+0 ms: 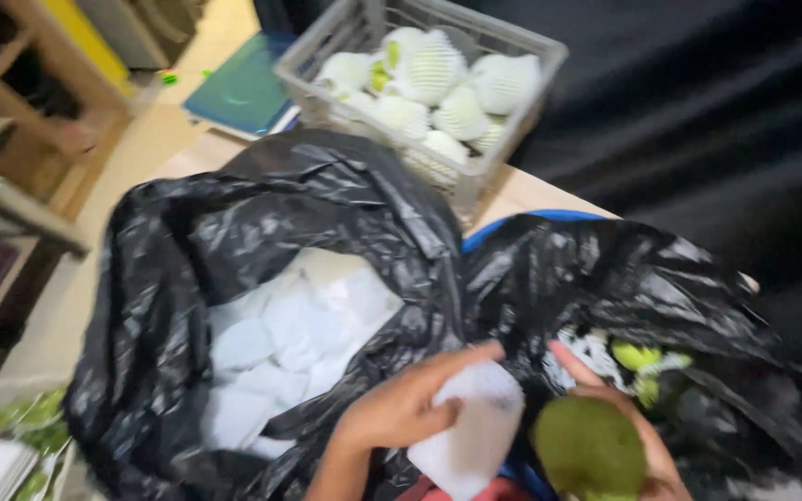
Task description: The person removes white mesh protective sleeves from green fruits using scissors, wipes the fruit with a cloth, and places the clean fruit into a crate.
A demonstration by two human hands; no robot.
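Your left hand [401,404] grips a white foam sheet [471,427] over the black plastic bag of white sheets [290,334]; your right hand [638,436] cups a round green fruit [589,447].

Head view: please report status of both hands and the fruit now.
Left hand holds white foam sleeve. Right hand holds green fruit. Black bags open on both sides; nothing between hands.

Dim indoor light throughout. Motion blur softens the whole frame, worst at the left edge. The black bags [327,213] show faint grey sheen on creases. The upper right background lies in deep shadow, detail lost.
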